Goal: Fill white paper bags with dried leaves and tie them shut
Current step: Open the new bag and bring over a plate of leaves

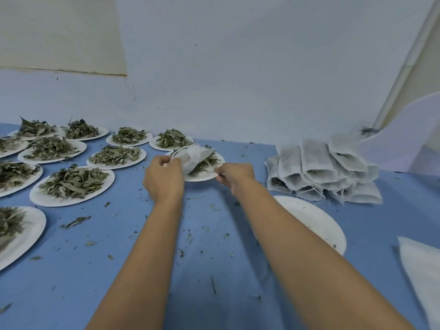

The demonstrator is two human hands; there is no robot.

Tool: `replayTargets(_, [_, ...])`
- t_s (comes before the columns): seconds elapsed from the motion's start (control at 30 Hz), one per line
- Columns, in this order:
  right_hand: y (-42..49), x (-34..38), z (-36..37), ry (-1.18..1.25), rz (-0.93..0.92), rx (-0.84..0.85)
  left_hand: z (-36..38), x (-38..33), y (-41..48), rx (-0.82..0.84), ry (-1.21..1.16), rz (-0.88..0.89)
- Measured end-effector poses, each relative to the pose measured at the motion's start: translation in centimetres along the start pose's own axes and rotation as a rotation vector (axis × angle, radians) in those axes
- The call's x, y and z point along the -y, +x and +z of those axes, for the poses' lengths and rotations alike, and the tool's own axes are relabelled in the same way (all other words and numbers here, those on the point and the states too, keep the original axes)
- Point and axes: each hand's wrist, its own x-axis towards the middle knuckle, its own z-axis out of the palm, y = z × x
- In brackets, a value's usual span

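Observation:
A white paper bag (193, 156) lies tilted over a paper plate (202, 177) heaped with dried leaves (206, 163) near the middle of the blue table. My left hand (163, 179) grips the bag's top end where its drawstring loops out. My right hand (234, 176) pinches the near right rim of that plate. A stack of filled white bags (326, 172) lies to the right, their strings hanging toward me.
Several paper plates of dried leaves (72, 184) cover the left of the blue table (133, 270). An emptied plate (316, 222) sits by my right forearm. Flat white bags (423, 270) lie at the right edge. Leaf crumbs are scattered about. A pale wall (238, 79) stands close behind.

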Motion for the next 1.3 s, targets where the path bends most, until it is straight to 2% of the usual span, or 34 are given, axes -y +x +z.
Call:
replayTargets(0.17, [-1.6, 1.3, -6.2, -0.049, -0.045, -0.049, 0.9, -3.4, -4.3, 0.129, -0.079, 0.026])
replayTargets(0.37, [-3.3, 1.6, -12.7, -0.098, -0.054, -0.092, 2.1, -7.0, -9.0, 0.229, -0.294, 0.029])
replayTargets(0.6, [-6.1, 1.3, -19.5, 0.053, -0.063, -0.079, 3.2, -7.4, -11.3, 0.165, -0.458, -0.001])
replayTargets(0.87, [-7.6, 0.2, -23.4, -0.045, -0.094, -0.066, 4.1, -6.2, -12.5, 0.219, -0.637, -0.163])
replayTargets(1.03, [-7.4, -1.0, -23.4, -0.196, -0.136, -0.139, 4.5, -4.0, -12.2, 0.127, -0.515, -0.123])
replayTargets(1.17, [-7.4, -2.1, -22.8, -0.451, -0.256, -0.222, 4.5, -1.6, -12.3, 0.108, -0.433, -0.086])
replayTargets(1.3, [-7.5, -3.3, -21.6, -0.442, -0.338, -0.277, 4.5, 0.1, -12.3, 0.119, -0.372, -0.042])
